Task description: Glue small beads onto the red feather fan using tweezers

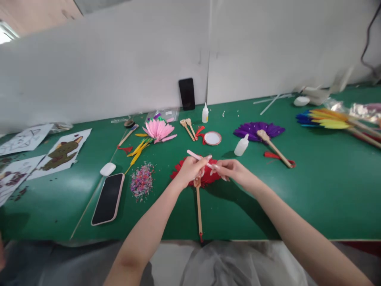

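Note:
My left hand (192, 170) is closed round a slim pale pink pen-like stick (194, 155), which slants down towards the right. At the stick's lower end, the fingers of my right hand (230, 170) are pinched together; what is between them is too small to make out. Under both hands lies a red feather fan (211, 176), partly hidden by them. Its wooden handle (199, 210) points towards me and ends in a red cord at the table's front edge.
A purple fan (247, 129) and squeeze bottle (241, 145) are right of my hands. Behind them stand a round white dish (212, 138) and another bottle (205, 113). Leftward lie coloured bits (142, 180), a phone (108, 198) and a pink feather fan (158, 130).

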